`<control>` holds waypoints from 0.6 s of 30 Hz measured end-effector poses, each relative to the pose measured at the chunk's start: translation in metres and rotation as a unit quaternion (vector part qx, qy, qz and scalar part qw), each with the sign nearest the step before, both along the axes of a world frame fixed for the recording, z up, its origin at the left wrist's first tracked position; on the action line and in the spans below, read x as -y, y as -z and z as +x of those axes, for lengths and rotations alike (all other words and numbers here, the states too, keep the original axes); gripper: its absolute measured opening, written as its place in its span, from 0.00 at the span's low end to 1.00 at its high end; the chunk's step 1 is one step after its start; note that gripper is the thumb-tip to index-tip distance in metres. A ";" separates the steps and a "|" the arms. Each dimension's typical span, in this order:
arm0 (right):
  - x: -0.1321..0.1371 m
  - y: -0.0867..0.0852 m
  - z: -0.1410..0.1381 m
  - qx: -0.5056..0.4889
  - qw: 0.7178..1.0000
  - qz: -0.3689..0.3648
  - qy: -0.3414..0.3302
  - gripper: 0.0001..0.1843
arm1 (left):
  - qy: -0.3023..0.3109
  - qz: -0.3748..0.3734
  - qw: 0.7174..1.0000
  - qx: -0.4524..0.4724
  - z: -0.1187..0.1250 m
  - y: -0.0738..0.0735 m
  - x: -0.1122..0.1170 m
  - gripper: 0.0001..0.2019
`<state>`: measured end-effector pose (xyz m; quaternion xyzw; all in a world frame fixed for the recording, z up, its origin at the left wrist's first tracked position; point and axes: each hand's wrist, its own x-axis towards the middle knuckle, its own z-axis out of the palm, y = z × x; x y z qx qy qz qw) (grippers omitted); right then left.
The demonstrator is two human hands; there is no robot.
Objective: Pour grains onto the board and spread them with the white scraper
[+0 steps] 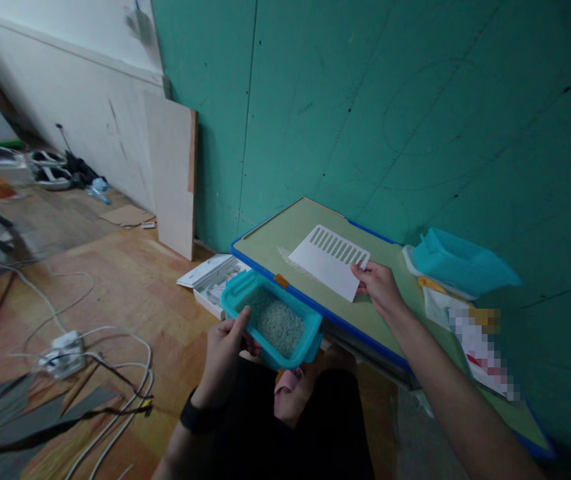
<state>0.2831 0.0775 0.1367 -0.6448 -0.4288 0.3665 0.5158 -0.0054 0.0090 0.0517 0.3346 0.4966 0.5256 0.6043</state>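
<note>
My left hand [229, 343] grips the near left rim of a teal plastic tub [310, 347], thumb over the edge. Pale grey-green granules [278, 325] lie inside it. The tub is held just below the table's blue front edge. My right hand [378, 283] pinches the right end of a white flat plate with a row of slots [323, 265], which is over the green tabletop [275, 233]. Along the plate's near left side runs a thin streak of spilled granules [298, 265].
On the table's right stand another teal container [458, 260] and a white and orange packet [438, 300], beside a blurred-out item. Below the table's left corner is an open white box [210, 297]. A board [173, 173] leans on the wall; cables and a power strip [68, 353] lie on the floor.
</note>
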 end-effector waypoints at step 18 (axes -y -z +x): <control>0.016 0.006 -0.029 -0.080 0.992 -0.053 -0.081 0.20 | -0.001 0.008 0.999 0.037 0.001 0.014 -0.006 0.27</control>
